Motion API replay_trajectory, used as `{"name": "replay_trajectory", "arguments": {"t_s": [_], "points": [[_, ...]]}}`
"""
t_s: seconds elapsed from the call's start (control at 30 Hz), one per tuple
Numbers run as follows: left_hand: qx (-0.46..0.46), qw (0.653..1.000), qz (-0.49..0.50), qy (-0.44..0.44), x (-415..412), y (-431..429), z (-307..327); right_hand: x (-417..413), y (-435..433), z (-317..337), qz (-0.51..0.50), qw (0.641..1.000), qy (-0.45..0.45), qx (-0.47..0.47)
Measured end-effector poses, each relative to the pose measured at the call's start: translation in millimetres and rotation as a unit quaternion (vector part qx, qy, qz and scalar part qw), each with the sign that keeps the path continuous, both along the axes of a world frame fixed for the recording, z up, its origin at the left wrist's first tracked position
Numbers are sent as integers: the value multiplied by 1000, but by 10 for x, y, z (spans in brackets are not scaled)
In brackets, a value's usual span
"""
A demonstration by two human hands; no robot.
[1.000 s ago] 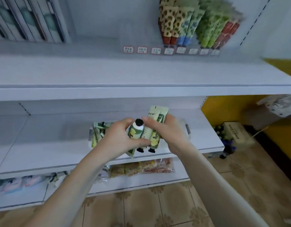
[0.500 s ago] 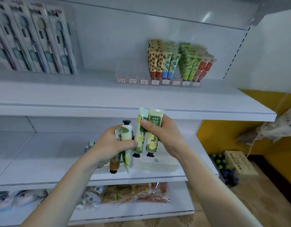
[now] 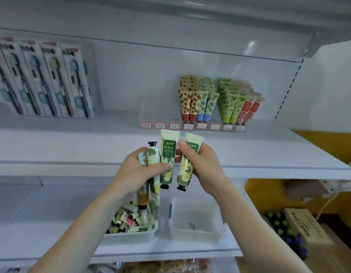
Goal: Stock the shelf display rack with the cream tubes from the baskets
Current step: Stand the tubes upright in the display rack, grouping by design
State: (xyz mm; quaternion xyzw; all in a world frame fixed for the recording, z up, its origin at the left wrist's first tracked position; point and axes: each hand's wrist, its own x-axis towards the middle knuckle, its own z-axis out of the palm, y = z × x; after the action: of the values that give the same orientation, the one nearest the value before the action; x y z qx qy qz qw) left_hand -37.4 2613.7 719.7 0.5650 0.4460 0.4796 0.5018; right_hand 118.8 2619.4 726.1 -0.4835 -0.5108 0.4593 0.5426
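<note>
While my left hand [image 3: 138, 171] curls its fingers round a bundle of tubes [image 3: 152, 161], my right hand [image 3: 203, 166] pinches a green tube [image 3: 186, 169]; the display rack [image 3: 160, 113] sits at one o'clock.

Single wide-angle head cam, no 2nd view to overlap; it faces white shelving head-on from close by. Left hand [image 3: 139, 170] and right hand [image 3: 202, 164], gripping cream tubes [image 3: 167, 160], fill frame centre, w/ display rack [image 3: 192, 126] at 12 o'clock and baskets [image 3: 131, 236] at 6 o'clock.
</note>
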Motion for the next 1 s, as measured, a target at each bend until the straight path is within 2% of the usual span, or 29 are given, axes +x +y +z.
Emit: {"name": "replay_trajectory", "arguments": {"t_s": [0.13,0.33,0.47,0.6,0.77,1.0], "points": [[-4,1000,-8,-22,48,414,133,50,347,88,-17,1000,0,12],[-17,999,-40,-12,76,1050,292,101,897,155,-19,1000,4,13],[-32,998,-45,-30,114,1351,347,109,1180,130,-38,999,2,-13],[-40,998,-36,-30,156,1580,347,133,1376,166,-46,996,52,-57],[-43,998,-41,-27,174,1705,323,216,1517,222,-27,996,46,-70],[-35,998,-26,-41,90,1761,333,374,1648,386,35,997,63,-24]]}}
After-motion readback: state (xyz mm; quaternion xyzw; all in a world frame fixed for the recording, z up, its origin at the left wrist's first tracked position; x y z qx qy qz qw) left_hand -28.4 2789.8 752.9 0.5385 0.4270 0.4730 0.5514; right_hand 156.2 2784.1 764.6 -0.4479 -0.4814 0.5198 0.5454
